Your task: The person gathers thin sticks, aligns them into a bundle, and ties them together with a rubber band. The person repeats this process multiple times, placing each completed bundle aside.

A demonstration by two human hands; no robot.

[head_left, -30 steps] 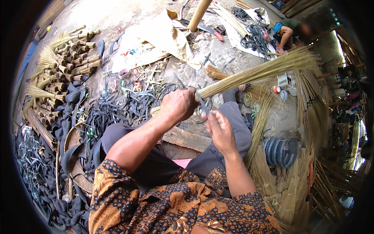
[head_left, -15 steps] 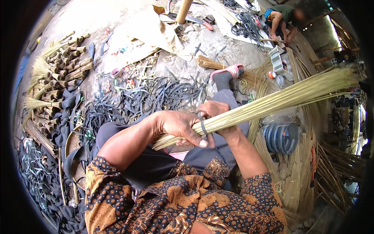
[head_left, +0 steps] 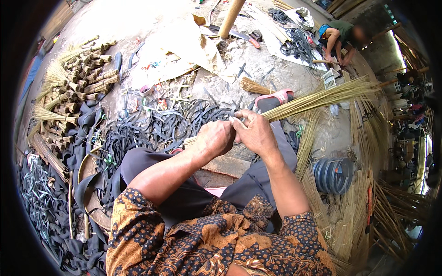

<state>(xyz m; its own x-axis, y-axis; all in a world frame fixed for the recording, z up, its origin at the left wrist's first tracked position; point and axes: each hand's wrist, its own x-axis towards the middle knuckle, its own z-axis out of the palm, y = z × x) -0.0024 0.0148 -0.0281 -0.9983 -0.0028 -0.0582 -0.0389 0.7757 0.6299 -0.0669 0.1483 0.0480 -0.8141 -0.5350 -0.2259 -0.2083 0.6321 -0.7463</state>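
A bundle of thin yellow-green broom sticks (head_left: 317, 96) slants up to the right in front of me, its cut end showing left of my hands. My left hand (head_left: 215, 138) is closed around it near that end. Close beside it, my right hand (head_left: 257, 134) is closed, thumb and fingers pinched together where a dark rubber strip goes round the bundle. Most of that strip is hidden by my fingers. Below my hands, a wooden board (head_left: 228, 165) lies between my legs.
Many finished bundles (head_left: 76, 83) are piled at the left. Black rubber strips (head_left: 170, 119) cover the floor ahead. Loose sticks (head_left: 345, 221) and a ribbed, bluish container (head_left: 334, 175) lie at my right. A knife (head_left: 244, 37) rests by a wooden post (head_left: 231, 18). Another person (head_left: 338, 39) crouches far right.
Both hands have moved up and away from me with the bundle, and its far end has swung away. My hands are closer together, and the strip seen round the bundle is now mostly hidden.
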